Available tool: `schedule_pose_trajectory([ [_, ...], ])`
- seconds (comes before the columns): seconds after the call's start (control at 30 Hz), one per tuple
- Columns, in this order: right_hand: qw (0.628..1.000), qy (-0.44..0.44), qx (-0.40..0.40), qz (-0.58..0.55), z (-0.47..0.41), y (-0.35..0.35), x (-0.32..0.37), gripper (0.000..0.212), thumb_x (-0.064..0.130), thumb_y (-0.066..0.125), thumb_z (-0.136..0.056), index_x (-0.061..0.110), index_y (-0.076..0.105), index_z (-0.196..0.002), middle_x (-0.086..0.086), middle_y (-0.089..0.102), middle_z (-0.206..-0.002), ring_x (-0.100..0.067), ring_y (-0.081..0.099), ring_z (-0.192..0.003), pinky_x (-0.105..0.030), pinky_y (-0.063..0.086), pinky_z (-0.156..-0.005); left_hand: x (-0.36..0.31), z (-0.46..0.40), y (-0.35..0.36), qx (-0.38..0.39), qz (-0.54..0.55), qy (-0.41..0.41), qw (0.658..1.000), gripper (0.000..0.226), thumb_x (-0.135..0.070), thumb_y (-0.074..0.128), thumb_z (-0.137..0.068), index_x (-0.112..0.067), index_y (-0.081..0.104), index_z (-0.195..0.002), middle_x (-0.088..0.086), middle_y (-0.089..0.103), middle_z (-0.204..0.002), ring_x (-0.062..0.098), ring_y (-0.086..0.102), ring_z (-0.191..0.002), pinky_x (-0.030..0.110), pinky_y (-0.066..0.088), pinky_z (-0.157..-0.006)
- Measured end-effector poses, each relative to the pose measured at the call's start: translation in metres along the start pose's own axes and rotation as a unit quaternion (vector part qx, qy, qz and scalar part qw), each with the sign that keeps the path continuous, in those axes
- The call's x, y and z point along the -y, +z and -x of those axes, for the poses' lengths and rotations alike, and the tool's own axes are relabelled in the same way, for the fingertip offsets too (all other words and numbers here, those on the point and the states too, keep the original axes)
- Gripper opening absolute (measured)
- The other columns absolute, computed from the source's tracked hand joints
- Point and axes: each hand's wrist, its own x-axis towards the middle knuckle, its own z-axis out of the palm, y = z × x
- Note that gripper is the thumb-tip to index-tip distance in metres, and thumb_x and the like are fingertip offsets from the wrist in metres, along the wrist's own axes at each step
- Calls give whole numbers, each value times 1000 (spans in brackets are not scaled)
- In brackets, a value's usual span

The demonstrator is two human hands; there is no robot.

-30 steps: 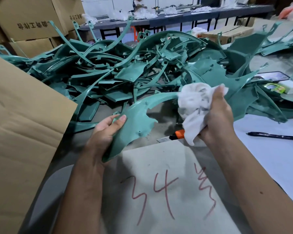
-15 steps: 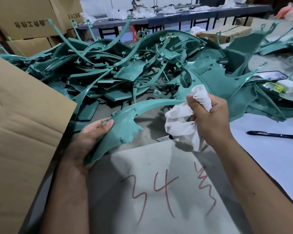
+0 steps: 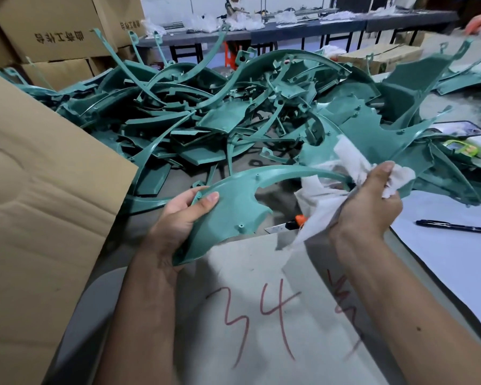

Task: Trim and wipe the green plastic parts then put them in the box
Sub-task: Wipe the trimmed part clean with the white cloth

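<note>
Presently, items as they lie and why:

- Left hand (image 3: 182,218): fingers curled round the broad end of a green part (image 3: 228,209), thumb on its upper face; it holds the piece up off the table (image 3: 261,315), likely so the thin arm is free for wiping.
- Green part: curved, one wide blade and one narrow arc reaching right into the cloth (image 3: 342,184).
- Right hand (image 3: 370,201): closed on the white cloth, bunched round the far end of the arc; judged to be the wiping step.
- Knife (image 3: 288,225): orange-handled, flat on the table just below the cloth, within reach for trimming.
- Pile of green parts (image 3: 233,115): heaped behind, awaiting the same treatment.
- Box (image 3: 39,204): cardboard flap at left, beside the left hand, handy for dropping finished pieces.
- Pen (image 3: 456,227): on white paper at right, apart from the work.
</note>
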Motion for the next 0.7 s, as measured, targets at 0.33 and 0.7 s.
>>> schedule_pose_trajectory([
  [0.33,956,202,208,41,9,1,12,43,49,62,-102,11,62,-122,-13,72,-119,-30,74,-101,-53,61,-90,-1,0,-3,-17,47,57,997,45,-26,72,-87,-8,63,-128,18,73,-116,27,73,-91,40,61,-78],
  [0.7,955,107,277,23,10,-6,27,30,28,59,-107,1,65,-97,-7,74,-84,-19,72,-76,-37,61,-71,-1,1,4,-37,-8,112,993,45,-19,80,-81,-12,62,-121,15,74,-115,30,72,-93,42,63,-77],
])
